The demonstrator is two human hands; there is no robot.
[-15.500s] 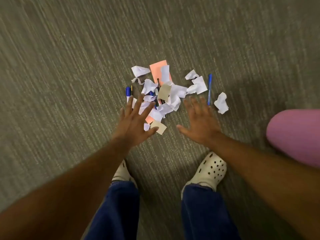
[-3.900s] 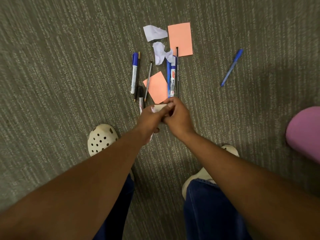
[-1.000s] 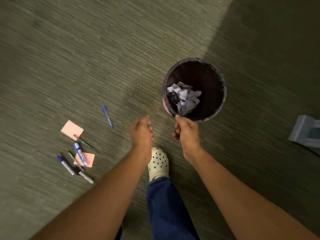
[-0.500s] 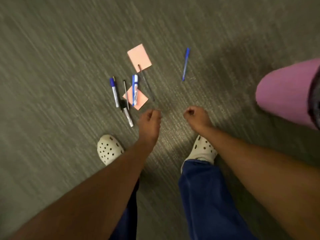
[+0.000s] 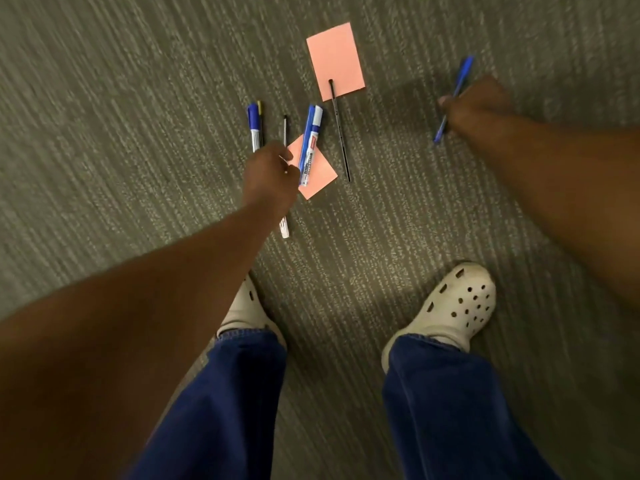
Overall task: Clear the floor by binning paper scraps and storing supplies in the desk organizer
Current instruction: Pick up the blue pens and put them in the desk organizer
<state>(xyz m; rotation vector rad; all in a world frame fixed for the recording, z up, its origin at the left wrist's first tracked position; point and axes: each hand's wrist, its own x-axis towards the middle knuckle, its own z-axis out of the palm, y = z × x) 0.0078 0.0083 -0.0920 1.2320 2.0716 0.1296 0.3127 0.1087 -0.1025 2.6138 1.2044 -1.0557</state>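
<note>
My right hand [image 5: 476, 107] is closed around a blue pen [image 5: 464, 72] at the right, low over the carpet. My left hand [image 5: 270, 176] hovers over the pen cluster with fingers curled; its thumb touches a thin silver pen [image 5: 284, 128], and I cannot tell whether it grips it. A white marker [image 5: 284, 231] pokes out under that wrist. Beside it lie a blue-capped marker [image 5: 254, 129], a blue-and-white whiteboard marker [image 5: 310, 147] and a thin black pen [image 5: 341, 136]. Two pink paper notes lie flat: a large one [image 5: 335, 57] and a small one [image 5: 320, 174].
Grey-green striped carpet [image 5: 104, 133] fills the view. My two cream clogs [image 5: 457, 306] and blue jeans legs [image 5: 450, 410] stand just below the supplies. No bin or desk organizer is in view.
The view swung from the bin back to the supplies. Both hands moved down and apart: the right closed on the blue pen, the left reached over the pen cluster.
</note>
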